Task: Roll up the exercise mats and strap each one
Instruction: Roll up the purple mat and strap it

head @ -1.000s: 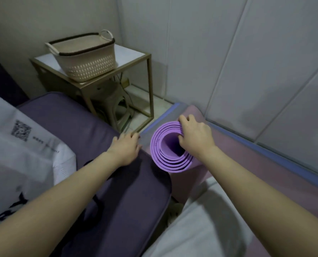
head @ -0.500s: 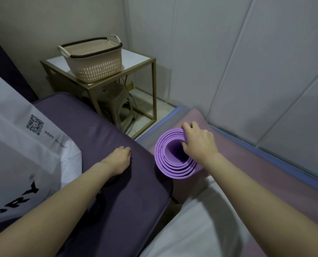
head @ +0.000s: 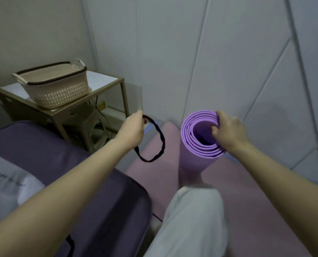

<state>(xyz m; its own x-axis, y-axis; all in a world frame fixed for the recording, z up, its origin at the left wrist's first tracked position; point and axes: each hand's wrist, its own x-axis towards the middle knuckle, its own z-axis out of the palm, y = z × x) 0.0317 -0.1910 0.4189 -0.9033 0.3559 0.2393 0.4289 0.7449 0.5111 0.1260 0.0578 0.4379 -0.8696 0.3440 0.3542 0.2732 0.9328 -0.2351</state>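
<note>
One purple mat (head: 195, 162) stands rolled on end on the pink mat (head: 247, 182), right hand (head: 230, 132) clamped over its top rim. Left hand (head: 133, 130) pinches a black strap (head: 159, 143), probably elastic. Foam looks light and springy; keep gripping the coil's rim
</note>
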